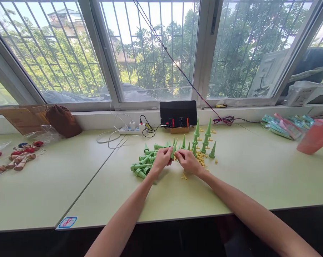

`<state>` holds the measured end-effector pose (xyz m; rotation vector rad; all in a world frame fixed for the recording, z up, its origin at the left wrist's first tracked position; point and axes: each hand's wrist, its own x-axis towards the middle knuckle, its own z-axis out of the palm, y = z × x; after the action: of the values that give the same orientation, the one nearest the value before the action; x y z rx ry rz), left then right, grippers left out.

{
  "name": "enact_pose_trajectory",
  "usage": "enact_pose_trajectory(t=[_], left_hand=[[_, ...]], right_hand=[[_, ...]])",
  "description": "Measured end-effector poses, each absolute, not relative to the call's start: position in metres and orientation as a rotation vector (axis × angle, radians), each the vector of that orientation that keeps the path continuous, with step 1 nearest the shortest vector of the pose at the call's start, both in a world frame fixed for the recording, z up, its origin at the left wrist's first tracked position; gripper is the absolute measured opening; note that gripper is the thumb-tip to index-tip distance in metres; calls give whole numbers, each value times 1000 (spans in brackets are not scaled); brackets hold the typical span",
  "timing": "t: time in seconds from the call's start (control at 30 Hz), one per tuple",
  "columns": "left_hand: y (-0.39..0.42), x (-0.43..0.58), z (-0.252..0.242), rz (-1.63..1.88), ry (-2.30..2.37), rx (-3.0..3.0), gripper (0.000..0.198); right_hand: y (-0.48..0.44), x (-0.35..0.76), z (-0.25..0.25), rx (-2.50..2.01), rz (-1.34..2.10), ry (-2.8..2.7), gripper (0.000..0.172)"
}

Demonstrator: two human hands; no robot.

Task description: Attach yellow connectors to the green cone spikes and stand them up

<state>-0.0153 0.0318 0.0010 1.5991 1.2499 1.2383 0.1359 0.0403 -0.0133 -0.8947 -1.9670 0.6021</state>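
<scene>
My left hand (163,160) is closed around a green plastic watering spike (174,148), its pointed end upward. Close beside it, my right hand (188,161) pinches a small yellow valve piece (175,155) against the spike's lower part; the fingers partly hide it. A pile of loose green spikes (144,162) lies to the left of my hands. Behind and right of my right hand is a heap of yellow valve pieces (201,159). Green spikes with yellow valves, some stacked (205,139), stand upright further back, and a single spike (212,150) stands to their right.
A tablet (178,110) with a phone (179,122) in front leans by the window. A power strip (133,129) with cables lies left of it. A red-pink cup (315,135) and bagged items (281,125) are at right; wooden toys (20,159) and a brown pouch (63,120) at left.
</scene>
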Motion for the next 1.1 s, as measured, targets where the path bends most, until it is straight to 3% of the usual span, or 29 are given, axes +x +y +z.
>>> enact_pose_trajectory(t=[0.43,0.77,1.1], left_hand=[[34,-15,-1,1209,1303,1701,43],[30,-9,-1,1204,1447,1812,27],[25,-13,11,1194,1820,2031,42]], right_hand=[[40,132,-11,-944,544,-1963,32],[43,132,-14,-952,559,-1948,33],[43,133,-11,-992,538,-1868,29]])
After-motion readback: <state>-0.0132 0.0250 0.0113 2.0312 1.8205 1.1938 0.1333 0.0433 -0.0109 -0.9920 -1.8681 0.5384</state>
